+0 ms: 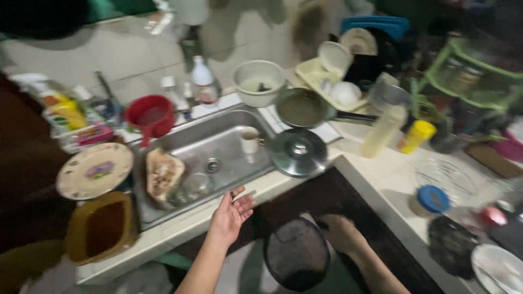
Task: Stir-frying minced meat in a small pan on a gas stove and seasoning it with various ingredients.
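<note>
Over sink (218, 142) | one left hand (231, 213) fingers wide | one right hand (339, 231) fingers unclear | one mesh bin (297, 253)

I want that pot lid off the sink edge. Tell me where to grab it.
Take the pot lid by the small knob at the centre of its dome, coming straight down from above. It lies flat, knob up, overhanging the sink, so its thin rim offers little hold.

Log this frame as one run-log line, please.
left hand: open, empty, by sink edge | right hand: at black mesh bin rim, grip unclear | sink: dirty dishes, cup
</note>
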